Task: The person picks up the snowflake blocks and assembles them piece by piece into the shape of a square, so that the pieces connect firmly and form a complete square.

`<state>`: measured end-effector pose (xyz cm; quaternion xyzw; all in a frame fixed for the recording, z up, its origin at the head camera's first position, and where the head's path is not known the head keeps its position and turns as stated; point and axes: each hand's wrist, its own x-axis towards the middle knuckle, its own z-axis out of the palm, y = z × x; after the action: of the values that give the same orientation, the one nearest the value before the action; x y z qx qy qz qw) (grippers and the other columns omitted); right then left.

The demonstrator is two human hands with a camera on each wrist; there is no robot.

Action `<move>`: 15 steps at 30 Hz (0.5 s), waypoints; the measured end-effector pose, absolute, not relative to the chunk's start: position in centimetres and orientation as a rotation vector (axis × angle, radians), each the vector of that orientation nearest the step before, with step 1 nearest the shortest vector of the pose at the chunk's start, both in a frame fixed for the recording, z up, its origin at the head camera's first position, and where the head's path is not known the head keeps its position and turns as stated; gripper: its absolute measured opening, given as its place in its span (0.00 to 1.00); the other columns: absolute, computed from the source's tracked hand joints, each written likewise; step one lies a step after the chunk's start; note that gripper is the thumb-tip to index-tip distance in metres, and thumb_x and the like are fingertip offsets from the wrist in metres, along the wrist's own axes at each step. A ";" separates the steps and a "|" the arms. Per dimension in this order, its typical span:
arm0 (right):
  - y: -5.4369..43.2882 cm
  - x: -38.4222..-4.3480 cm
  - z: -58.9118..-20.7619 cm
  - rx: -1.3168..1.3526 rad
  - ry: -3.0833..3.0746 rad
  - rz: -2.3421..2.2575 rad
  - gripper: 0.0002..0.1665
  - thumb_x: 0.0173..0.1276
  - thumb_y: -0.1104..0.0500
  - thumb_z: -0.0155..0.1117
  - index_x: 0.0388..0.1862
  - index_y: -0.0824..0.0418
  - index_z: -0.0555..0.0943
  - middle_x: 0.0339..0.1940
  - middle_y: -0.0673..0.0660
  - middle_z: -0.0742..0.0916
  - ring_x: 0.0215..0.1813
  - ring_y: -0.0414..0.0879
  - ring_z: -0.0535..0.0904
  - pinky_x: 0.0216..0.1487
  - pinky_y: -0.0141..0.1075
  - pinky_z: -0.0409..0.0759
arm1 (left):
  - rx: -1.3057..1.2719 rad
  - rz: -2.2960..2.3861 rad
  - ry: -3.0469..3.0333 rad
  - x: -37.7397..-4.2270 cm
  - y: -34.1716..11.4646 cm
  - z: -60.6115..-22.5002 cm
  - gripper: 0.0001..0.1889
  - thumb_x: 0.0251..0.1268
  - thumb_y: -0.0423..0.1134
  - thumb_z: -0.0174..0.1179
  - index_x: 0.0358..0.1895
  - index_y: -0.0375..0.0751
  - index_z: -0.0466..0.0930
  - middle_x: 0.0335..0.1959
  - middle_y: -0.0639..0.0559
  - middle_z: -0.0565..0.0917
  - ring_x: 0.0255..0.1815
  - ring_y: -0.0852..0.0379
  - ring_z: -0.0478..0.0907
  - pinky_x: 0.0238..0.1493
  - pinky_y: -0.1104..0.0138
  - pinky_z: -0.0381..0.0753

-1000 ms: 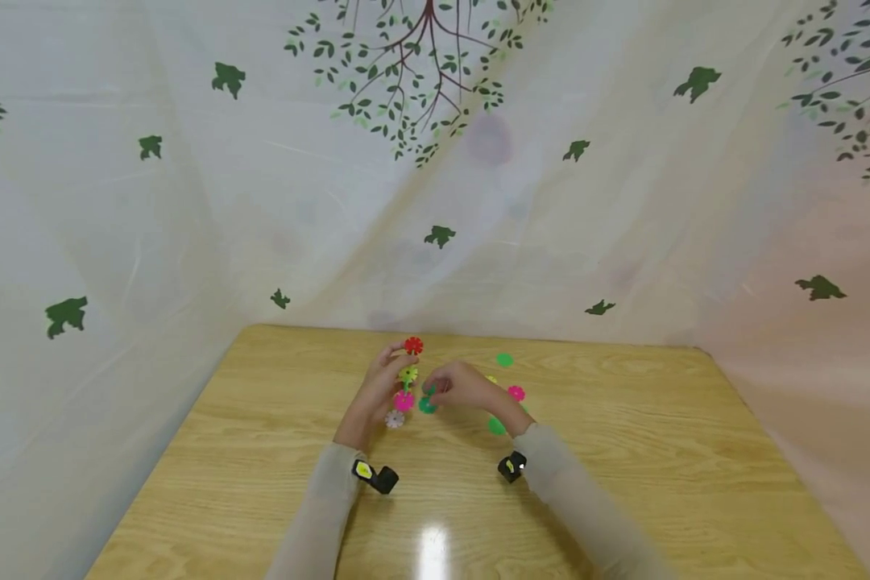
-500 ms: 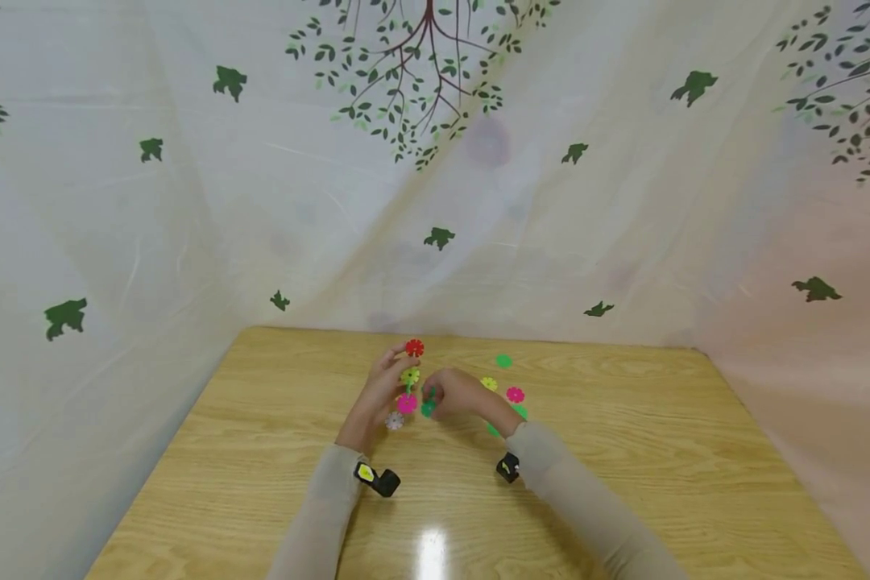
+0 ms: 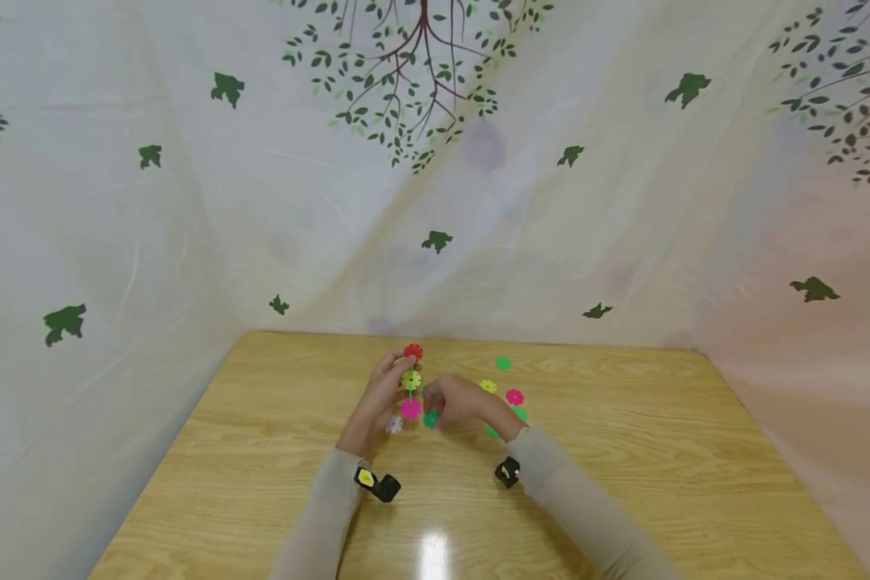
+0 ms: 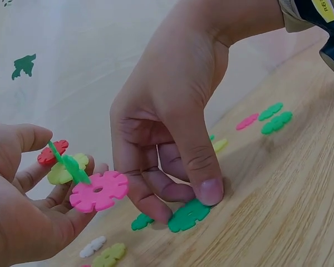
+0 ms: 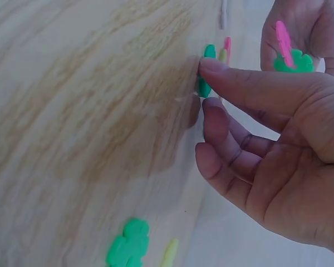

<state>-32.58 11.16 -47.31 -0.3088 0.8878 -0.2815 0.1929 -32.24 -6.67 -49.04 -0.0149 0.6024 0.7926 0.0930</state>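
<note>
My left hand (image 3: 375, 396) holds a chain of joined plastic flower discs by its upper end. A red disc (image 4: 51, 152), a yellow disc (image 4: 68, 170) and a pink disc (image 4: 98, 191) are linked by green ones (image 4: 74, 168) set crosswise. My right hand (image 3: 460, 399) reaches down to the table just right of the chain. Its thumb and index finger pinch a dark green flower disc (image 4: 188, 217) at the table surface, while the other fingers curl loosely. Another green disc (image 4: 142, 221) lies partly hidden beside those fingertips.
Under the left hand lie a whitish disc (image 4: 93, 246) and a yellow-green disc (image 4: 109, 255). Right of my right hand, loose discs are scattered: a green one (image 3: 503, 363), a yellow one (image 3: 488, 387), a pink one (image 3: 515, 397). A printed cloth (image 3: 319, 242) hangs behind the table (image 3: 623, 451).
The chain has shifted slightly rightward and tilted in my left hand. My right hand's fingers have stayed at the dark green disc, which has slid slightly toward me. The view has tilted slightly upward.
</note>
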 end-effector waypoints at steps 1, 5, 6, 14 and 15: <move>11.2 -32.6 -47.3 -0.870 2.490 -0.784 0.14 0.54 0.73 0.77 0.38 0.64 0.86 0.26 0.54 0.82 0.28 0.40 0.73 0.28 0.29 0.72 | -0.040 2.357 1.778 -32.2 -6.7 -49.1 0.11 0.80 0.42 0.54 0.56 0.40 0.73 0.39 0.53 0.80 0.35 0.61 0.75 0.36 0.68 0.81; 11.6 -32.6 -47.4 -0.859 2.452 -0.846 0.14 0.53 0.73 0.77 0.37 0.65 0.83 0.30 0.57 0.84 0.31 0.41 0.75 0.32 0.29 0.75 | -0.033 2.367 1.757 -32.2 -6.7 -49.2 0.12 0.80 0.41 0.54 0.56 0.39 0.73 0.39 0.53 0.80 0.34 0.61 0.75 0.39 0.66 0.83; 11.9 -32.6 -47.5 -0.851 2.447 -0.871 0.14 0.52 0.73 0.77 0.36 0.65 0.83 0.30 0.57 0.84 0.32 0.41 0.75 0.33 0.30 0.76 | -0.034 2.367 1.758 -32.2 -6.7 -49.3 0.12 0.80 0.42 0.54 0.56 0.39 0.73 0.39 0.53 0.80 0.34 0.61 0.75 0.40 0.65 0.84; 14.3 -33.3 -48.5 -0.790 2.461 -1.192 0.08 0.59 0.72 0.73 0.36 0.66 0.83 0.33 0.57 0.86 0.35 0.40 0.78 0.39 0.31 0.80 | -0.066 2.383 1.764 -32.2 -6.5 -49.2 0.10 0.79 0.43 0.55 0.53 0.42 0.75 0.39 0.52 0.81 0.33 0.62 0.76 0.39 0.65 0.85; 14.5 -33.3 -48.6 -0.787 2.472 -1.249 0.07 0.60 0.71 0.73 0.37 0.67 0.84 0.34 0.59 0.87 0.36 0.41 0.79 0.40 0.31 0.80 | -0.062 2.380 1.767 -32.3 -6.5 -49.2 0.10 0.79 0.43 0.56 0.54 0.42 0.75 0.40 0.52 0.81 0.33 0.62 0.76 0.38 0.65 0.85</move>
<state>-33.34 14.54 -48.62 -0.2709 0.8512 -0.4301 0.1311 -32.27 -6.50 -49.21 -0.0210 0.5937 0.7995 0.0884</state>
